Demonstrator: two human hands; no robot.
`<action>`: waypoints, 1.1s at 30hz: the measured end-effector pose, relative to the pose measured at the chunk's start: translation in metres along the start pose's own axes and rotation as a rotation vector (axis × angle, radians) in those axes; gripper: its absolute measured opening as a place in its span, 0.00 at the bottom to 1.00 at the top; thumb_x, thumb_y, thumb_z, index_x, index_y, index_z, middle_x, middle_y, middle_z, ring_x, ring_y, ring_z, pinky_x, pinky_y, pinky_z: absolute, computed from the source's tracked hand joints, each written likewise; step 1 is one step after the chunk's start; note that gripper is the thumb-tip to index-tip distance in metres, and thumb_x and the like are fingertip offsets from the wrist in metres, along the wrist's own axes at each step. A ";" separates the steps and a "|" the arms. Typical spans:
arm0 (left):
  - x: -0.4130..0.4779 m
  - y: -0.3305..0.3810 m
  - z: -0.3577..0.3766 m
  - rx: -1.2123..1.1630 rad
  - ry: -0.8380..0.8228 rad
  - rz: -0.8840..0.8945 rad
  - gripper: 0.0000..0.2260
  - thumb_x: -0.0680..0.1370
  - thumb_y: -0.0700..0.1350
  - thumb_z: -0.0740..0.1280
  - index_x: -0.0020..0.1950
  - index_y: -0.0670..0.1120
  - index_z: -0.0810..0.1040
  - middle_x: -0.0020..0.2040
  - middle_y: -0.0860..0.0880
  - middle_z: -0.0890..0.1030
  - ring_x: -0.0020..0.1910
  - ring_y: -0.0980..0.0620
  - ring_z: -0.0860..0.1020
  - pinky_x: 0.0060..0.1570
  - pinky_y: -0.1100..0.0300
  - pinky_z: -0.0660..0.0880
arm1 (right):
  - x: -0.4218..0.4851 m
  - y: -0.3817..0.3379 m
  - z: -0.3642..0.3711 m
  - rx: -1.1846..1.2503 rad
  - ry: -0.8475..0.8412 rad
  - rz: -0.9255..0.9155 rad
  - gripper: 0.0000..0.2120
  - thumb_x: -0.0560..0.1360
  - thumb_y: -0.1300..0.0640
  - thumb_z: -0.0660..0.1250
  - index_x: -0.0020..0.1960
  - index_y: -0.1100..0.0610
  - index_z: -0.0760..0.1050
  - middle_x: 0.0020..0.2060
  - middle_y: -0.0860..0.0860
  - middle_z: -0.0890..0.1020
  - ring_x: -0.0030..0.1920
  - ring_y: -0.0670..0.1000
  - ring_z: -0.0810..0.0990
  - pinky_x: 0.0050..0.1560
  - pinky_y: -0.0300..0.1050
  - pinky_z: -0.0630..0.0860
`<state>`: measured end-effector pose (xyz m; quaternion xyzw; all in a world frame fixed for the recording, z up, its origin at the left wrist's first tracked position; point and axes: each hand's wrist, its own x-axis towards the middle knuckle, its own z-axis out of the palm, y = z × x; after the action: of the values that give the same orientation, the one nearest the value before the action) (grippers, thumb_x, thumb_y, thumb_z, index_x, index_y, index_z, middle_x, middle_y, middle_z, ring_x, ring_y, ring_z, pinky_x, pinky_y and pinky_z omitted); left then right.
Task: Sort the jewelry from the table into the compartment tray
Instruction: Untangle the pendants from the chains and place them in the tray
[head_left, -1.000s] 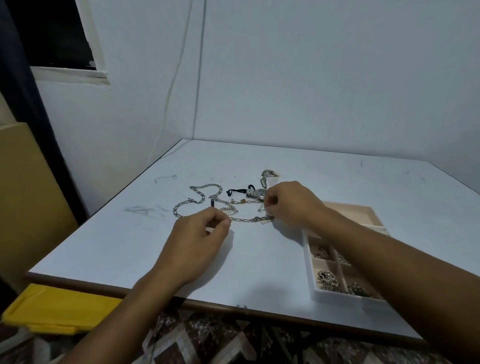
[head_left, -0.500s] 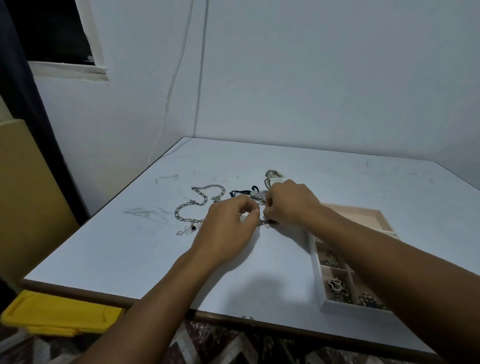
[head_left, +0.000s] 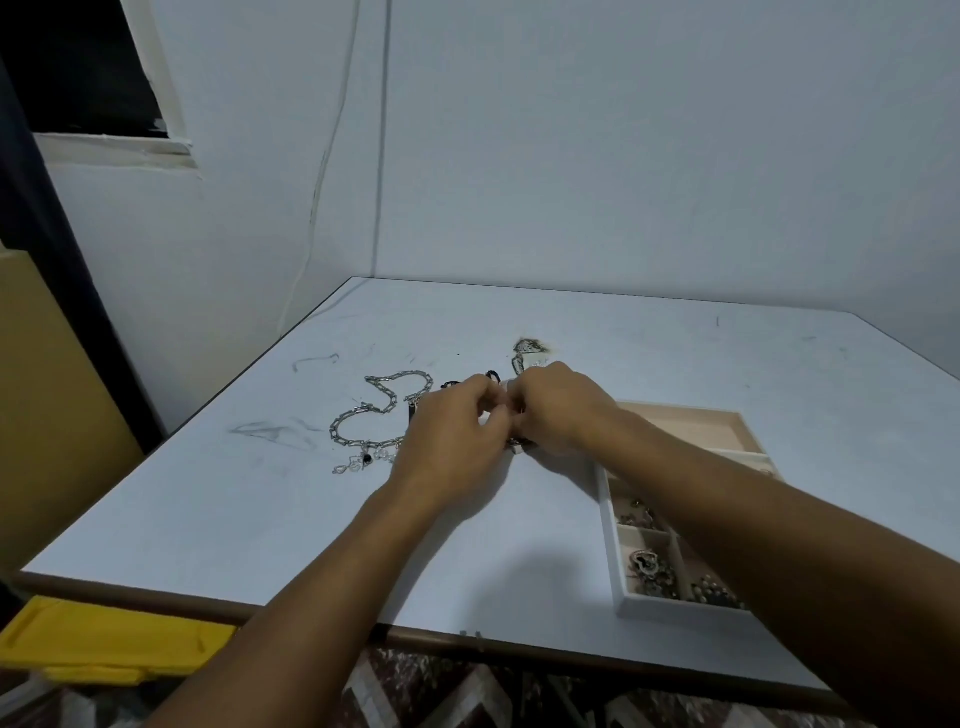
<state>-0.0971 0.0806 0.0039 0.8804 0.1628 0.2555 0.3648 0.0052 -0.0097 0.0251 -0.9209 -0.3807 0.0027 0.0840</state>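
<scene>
My left hand (head_left: 454, 434) and my right hand (head_left: 563, 410) meet fingertip to fingertip over the jewelry pile in the middle of the white table (head_left: 260, 519). Both pinch a thin chain (head_left: 517, 444), which shows only as a short piece below the fingers. A chunky silver link chain (head_left: 387, 397) lies looped to the left. Below it lies a charm bracelet (head_left: 363, 460) with a dark stone. A small tangled piece (head_left: 527, 345) sits just beyond my right hand. The compartment tray (head_left: 605, 514) stands at the right, partly covered by my right forearm, with several pieces in its near cells.
The table fills a corner, with walls behind and to the left. Its front edge (head_left: 311, 621) is near me. A yellow bin (head_left: 104, 644) sits below the table's left front corner. Patterned floor shows under the edge.
My left hand slid right from beside the link chain and now touches my right hand. The charm bracelet it covered is exposed. My right hand has stayed in place.
</scene>
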 end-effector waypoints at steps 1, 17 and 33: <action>0.001 -0.002 -0.002 0.077 -0.005 0.042 0.07 0.76 0.45 0.64 0.51 0.51 0.80 0.48 0.57 0.82 0.48 0.57 0.78 0.48 0.65 0.72 | 0.001 -0.001 0.001 0.007 -0.001 -0.002 0.09 0.73 0.52 0.68 0.36 0.51 0.72 0.38 0.51 0.77 0.41 0.54 0.77 0.32 0.42 0.63; 0.023 -0.024 -0.009 0.423 -0.068 0.136 0.10 0.77 0.48 0.62 0.57 0.49 0.77 0.54 0.52 0.81 0.56 0.49 0.75 0.48 0.54 0.73 | 0.011 0.000 0.008 -0.044 -0.009 -0.069 0.07 0.75 0.60 0.62 0.43 0.49 0.71 0.48 0.52 0.78 0.50 0.55 0.75 0.47 0.46 0.66; 0.021 -0.006 0.001 -0.117 0.028 -0.145 0.07 0.75 0.45 0.66 0.51 0.50 0.80 0.48 0.55 0.81 0.50 0.55 0.78 0.48 0.63 0.68 | 0.000 0.022 -0.021 0.345 -0.039 -0.106 0.02 0.76 0.59 0.66 0.44 0.54 0.74 0.37 0.44 0.75 0.38 0.46 0.73 0.35 0.35 0.66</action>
<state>-0.0800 0.0939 0.0061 0.8399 0.2160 0.2500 0.4306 0.0219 -0.0279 0.0420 -0.8713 -0.4242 0.0811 0.2333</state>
